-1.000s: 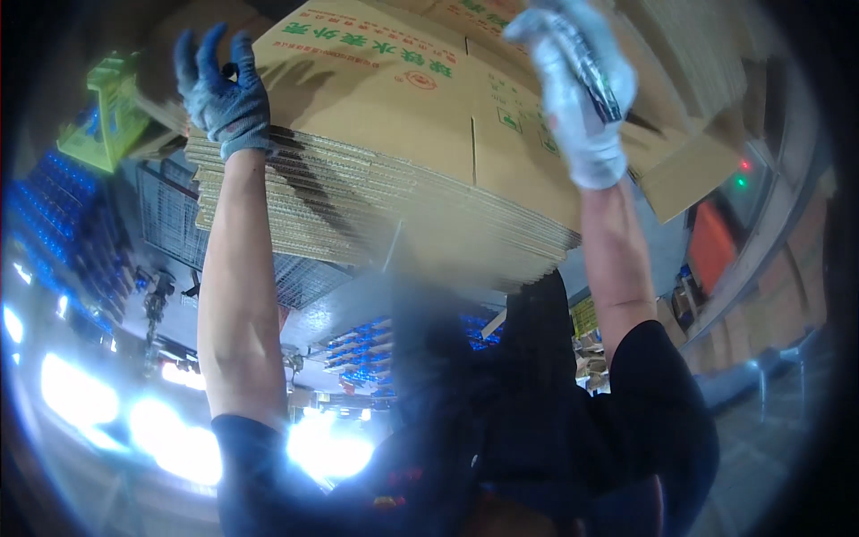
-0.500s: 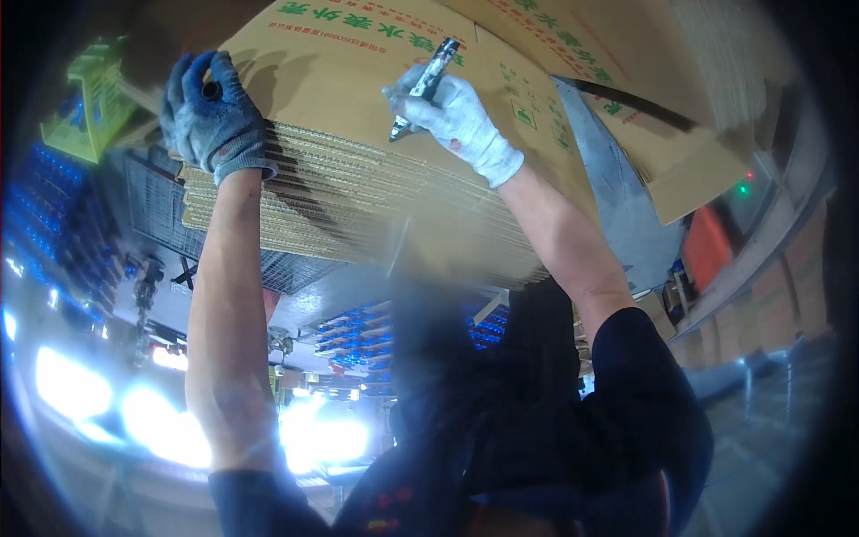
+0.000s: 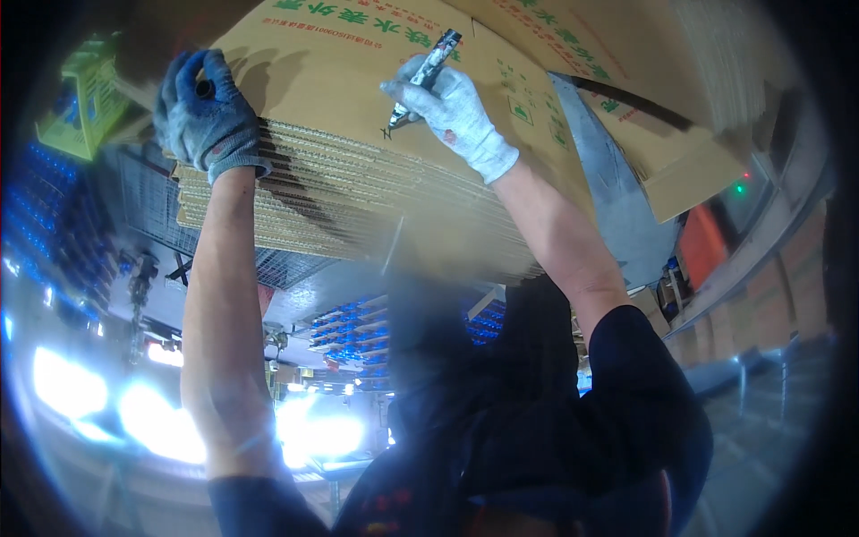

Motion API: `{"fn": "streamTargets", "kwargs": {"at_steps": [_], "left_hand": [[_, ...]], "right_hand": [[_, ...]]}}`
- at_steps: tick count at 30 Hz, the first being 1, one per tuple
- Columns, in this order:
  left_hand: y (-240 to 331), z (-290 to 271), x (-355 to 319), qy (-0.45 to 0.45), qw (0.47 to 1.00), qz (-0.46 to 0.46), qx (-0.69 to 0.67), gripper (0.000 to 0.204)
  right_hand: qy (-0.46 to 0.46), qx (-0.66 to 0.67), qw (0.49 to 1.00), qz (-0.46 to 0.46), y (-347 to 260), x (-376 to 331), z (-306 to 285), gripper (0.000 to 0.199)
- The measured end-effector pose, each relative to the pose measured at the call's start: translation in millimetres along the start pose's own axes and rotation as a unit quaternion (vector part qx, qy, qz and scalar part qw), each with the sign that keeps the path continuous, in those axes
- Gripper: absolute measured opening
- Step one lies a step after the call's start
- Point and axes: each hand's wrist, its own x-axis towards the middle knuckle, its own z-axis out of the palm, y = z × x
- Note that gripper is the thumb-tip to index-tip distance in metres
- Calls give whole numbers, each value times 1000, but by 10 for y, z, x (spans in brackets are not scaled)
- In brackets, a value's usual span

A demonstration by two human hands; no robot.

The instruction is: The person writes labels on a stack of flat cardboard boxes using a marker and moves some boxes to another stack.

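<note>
The marker [image 3: 428, 76] is over the top sheet of a stack [image 3: 349, 161] of flat brown cartons, slanting, its dark end up and its writing end down near the front edge. The right hand [image 3: 458, 116], in a pale glove with a small reddish stain, pinches it between thumb and fingers. A small dark mark [image 3: 386, 133] is on the cardboard right at the tip; whether the tip touches the sheet I cannot tell.

The left hand [image 3: 206, 121], in a grey glove with blue fingers, is at the stack's left front corner. Its fingers are curled, pinching a small dark round piece [image 3: 205, 89] whose end shows as a ring. Whether that hand rests on the cardboard is unclear. A shadow of fingers falls on the sheet beside it.

The top sheet carries green and red printing; below it the corrugated edges lie in layers, blurred toward the middle. To the right, past a strip of grey surface [image 3: 617, 170], are more cartons [image 3: 693, 170], printed alike.

Farther out on the left are a yellow-green crate [image 3: 82, 112] and rows of blue items [image 3: 54, 219], with wire mesh [image 3: 295, 270] beneath the stack's edge. On the right are an orange-red panel [image 3: 702, 243] and small red and green lights [image 3: 742, 184]. Bright glare [image 3: 67, 380] fills the lower left, and a dark sleeve [image 3: 644, 362] covers the right upper arm.
</note>
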Motion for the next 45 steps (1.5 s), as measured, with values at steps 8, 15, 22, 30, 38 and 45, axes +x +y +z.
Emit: {"fn": "streamTargets", "kwargs": {"at_steps": [8, 15, 22, 30, 38, 45], "left_hand": [[-84, 44, -5, -13, 999, -22, -46, 25], [-79, 45, -3, -11, 999, -11, -35, 28], [-109, 50, -12, -17, 1000, -10, -23, 30], [-109, 74, -13, -10, 999, -8, -35, 30], [-140, 99, -20, 3, 999, -3, -32, 29], [-108, 57, -11, -5, 999, -1, -37, 28]], "right_hand": [[-30, -4, 1000, 2, -45, -16, -18, 13], [-12, 19, 1000, 10, -21, 12, -44, 11], [-17, 58, 998, 10, -105, -3, 17, 10], [20, 26, 999, 25, 38, 65, -34, 14], [49, 59, 997, 6, -57, 42, 16, 12], [48, 39, 998, 25, 49, 58, -35, 12]]}}
